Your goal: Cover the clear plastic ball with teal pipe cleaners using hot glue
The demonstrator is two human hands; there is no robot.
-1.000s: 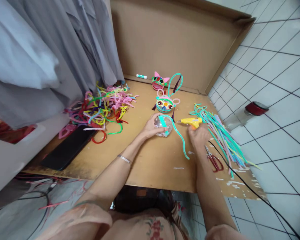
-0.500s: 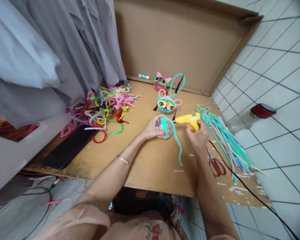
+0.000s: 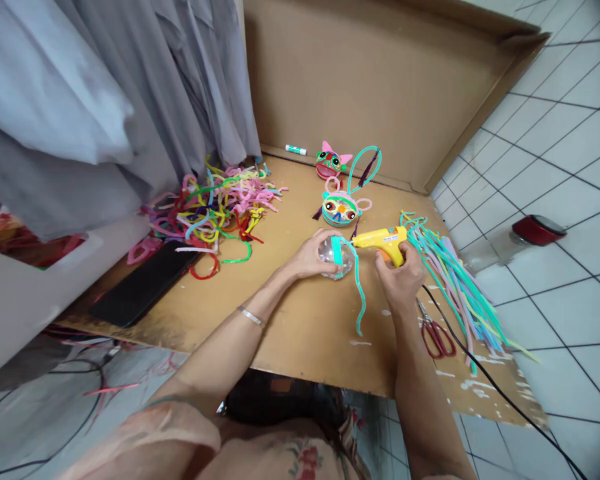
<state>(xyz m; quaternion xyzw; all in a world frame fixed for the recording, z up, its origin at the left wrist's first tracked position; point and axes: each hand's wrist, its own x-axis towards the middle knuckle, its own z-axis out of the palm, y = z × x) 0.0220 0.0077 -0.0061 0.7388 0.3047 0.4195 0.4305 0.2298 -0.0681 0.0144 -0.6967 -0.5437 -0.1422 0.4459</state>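
Note:
My left hand [image 3: 310, 257] is wrapped round a clear plastic ball [image 3: 336, 259] resting on the wooden board [image 3: 290, 313]. A teal pipe cleaner [image 3: 359, 287] lies over the ball and trails down toward me. My right hand [image 3: 400, 273] grips a yellow glue gun [image 3: 383, 240], its nozzle pointing left and touching the teal strip on the ball. Just behind the ball sit two finished pipe-cleaner animal faces [image 3: 339, 208], one green and pink [image 3: 330, 162] farther back.
A tangled heap of coloured pipe cleaners [image 3: 215, 207] lies at the left, beside a black phone [image 3: 145, 283]. A bundle of straight pipe cleaners [image 3: 455, 280] and red scissors [image 3: 437, 333] lie at the right. The gun's black cord [image 3: 500, 393] runs off right. Cardboard wall [image 3: 360, 80] behind.
My right hand picked the glue gun up off the board and brought its nozzle to the ball. My left hand has kept holding the ball.

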